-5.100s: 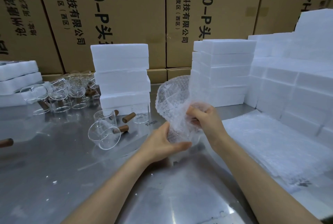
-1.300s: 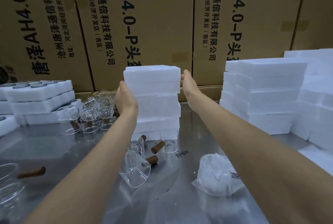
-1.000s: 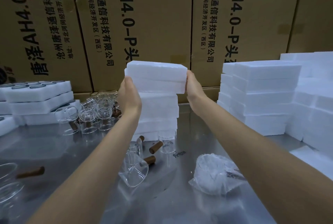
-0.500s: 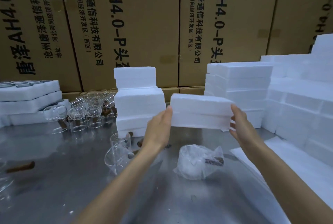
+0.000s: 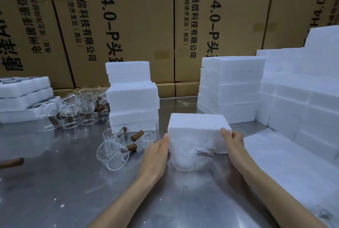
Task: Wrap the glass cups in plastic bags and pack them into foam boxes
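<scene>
Hands (image 5: 196, 147) clasp the foam box (image 5: 197, 127) by its ends above the wrapped cup (image 5: 185, 161); best set it down beside, not on, the glass.

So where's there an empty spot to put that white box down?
Bare metal table lies in front of the tipped glass cup and between the arms. A strip is free behind the foam box, between the two foam stacks. The far left is crowded with cups; bags cover the right.
</scene>
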